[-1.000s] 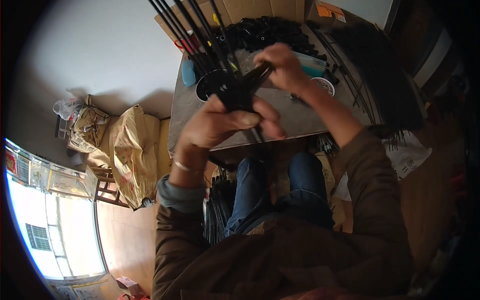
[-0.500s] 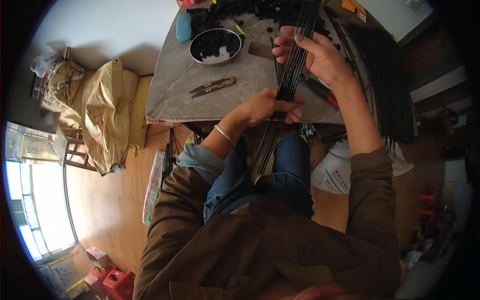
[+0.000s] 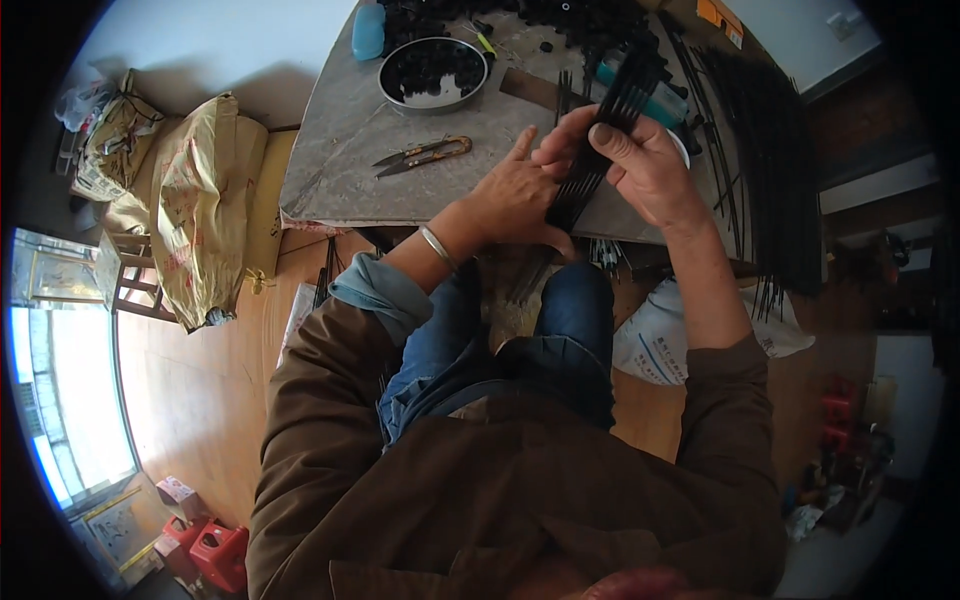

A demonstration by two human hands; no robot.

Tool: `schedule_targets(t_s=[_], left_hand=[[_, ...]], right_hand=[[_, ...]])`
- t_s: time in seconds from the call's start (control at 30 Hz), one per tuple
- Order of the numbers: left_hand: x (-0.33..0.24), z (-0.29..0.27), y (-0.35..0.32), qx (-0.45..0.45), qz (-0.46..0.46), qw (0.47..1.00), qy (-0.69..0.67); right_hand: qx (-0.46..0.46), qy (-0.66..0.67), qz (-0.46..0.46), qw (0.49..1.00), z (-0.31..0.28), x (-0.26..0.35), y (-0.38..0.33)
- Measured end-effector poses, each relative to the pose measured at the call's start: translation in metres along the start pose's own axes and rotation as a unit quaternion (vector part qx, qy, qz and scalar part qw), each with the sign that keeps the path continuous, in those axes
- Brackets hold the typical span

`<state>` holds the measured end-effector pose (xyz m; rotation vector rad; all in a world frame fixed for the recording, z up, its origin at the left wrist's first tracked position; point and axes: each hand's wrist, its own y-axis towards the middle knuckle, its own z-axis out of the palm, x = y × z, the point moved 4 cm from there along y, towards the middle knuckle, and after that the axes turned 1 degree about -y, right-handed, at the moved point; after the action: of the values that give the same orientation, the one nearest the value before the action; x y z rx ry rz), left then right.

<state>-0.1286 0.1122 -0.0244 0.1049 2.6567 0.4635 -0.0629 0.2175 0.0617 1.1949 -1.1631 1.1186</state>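
A bundle of thin black rods [image 3: 575, 200] slants over the table's near edge, its upper end fanned out. My right hand [image 3: 650, 175] grips it, thumb lying across the rods. Lower down, my left hand [image 3: 505, 200] is open beside the bundle, thumb and fingers spread; its palm side is hidden, so I cannot tell whether it touches the rods. Scissors-like thread snips [image 3: 425, 157] lie on the table to the left of my hands. Behind them stands a round metal bowl [image 3: 398, 98] with small black pieces inside.
Loose black pieces [image 3: 520, 25] heap at the table's [image 3: 330, 170] far side, near a light-blue case [image 3: 368, 32]. A flat brown strip [image 3: 530, 87] lies behind my hands. Many long black rods [image 3: 775, 170] hang over the right edge, above a white sack [image 3: 650, 335]. Golden sacks [image 3: 200, 200] stand left.
My left hand has let go of the bundle and spread its fingers. The right hand has come lower and nearer with the rods. The whole view has shifted slightly.
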Motion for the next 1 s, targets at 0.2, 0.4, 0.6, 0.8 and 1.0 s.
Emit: schedule_targets(t_s=[0.2,0.4,0.6,0.8,1.0], left_hand=[[-0.005,-0.047,-0.005,-0.223,0.005,0.971,-0.085],[-0.063,-0.107,0.032,-0.179,-0.086,0.852,-0.483],[-0.063,-0.098,0.032,-0.223,-0.071,0.789,-0.569],[-0.057,-0.103,0.025,-0.250,-0.088,0.862,-0.431],[-0.064,-0.097,0.029,-0.248,-0.087,0.860,-0.438]], right_hand=[[0.086,-0.039,-0.138,0.986,0.010,0.010,-0.016],[0.030,-0.124,-0.118,0.985,0.014,0.013,-0.018],[0.039,-0.094,-0.049,0.994,-0.034,-0.021,-0.019],[-0.203,-0.222,0.156,0.941,-0.055,-0.073,-0.009],[-0.318,-0.443,0.003,0.838,-0.048,-0.085,0.025]])
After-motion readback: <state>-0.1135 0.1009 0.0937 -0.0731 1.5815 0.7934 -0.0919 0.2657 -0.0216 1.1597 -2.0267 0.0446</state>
